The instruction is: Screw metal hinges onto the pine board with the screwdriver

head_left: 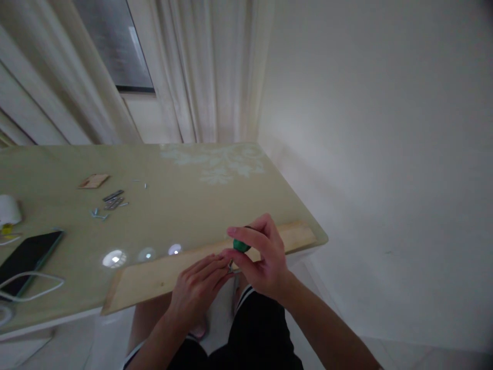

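Wooden board lies along the near edge of the tabletop. R hand: fingers clamped on green-handled tool over the board's middle. L hand rests on the board just beside, fingers side by side; can't tell if they pinch anything. Hands hide most of a small metal part btwn them. Beyond the board, toward its L end: metal plates, loose screws, small wood piece. Left of the board: dark phone w/ white cable across it. Tabletop pale green, glossy. Room: pale curtains & window past the board's far side, plain wall to its right, tiled floor below.
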{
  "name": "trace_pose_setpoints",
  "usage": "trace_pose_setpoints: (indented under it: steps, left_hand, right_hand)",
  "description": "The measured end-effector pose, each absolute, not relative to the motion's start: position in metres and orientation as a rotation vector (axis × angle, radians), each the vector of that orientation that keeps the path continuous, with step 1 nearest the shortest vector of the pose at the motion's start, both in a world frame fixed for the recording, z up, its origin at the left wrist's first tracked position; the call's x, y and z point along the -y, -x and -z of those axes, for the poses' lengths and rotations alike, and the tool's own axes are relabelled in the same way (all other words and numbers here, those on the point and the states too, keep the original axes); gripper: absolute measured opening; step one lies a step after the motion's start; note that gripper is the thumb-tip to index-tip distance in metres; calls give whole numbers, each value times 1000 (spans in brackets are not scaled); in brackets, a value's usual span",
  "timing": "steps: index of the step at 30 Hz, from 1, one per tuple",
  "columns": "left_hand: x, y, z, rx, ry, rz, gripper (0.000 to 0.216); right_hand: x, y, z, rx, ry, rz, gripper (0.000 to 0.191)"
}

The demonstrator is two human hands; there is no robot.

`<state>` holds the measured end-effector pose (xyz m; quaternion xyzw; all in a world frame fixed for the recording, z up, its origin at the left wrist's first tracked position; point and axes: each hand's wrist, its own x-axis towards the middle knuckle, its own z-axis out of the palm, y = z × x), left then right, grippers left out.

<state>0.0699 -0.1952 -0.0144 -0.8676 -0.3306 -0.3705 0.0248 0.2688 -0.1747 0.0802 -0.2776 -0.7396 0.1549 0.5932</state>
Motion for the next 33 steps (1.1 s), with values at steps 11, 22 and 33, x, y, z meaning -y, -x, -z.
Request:
trace_pose_setpoints:
  steps: [11, 22, 33]
  left_hand:
    - [195, -64, 19, 981, 2727, 1070, 22]
    - [193, -66, 19, 937, 2662, 1110, 21]
    - [194, -63, 14, 928, 2729, 1071, 25]
  right_hand:
    - [174, -283, -98, 1834, 646, -476, 28]
    - [174, -281, -103, 1939, 578, -582, 35]
    - [174, -289, -110, 2018, 496, -701, 51]
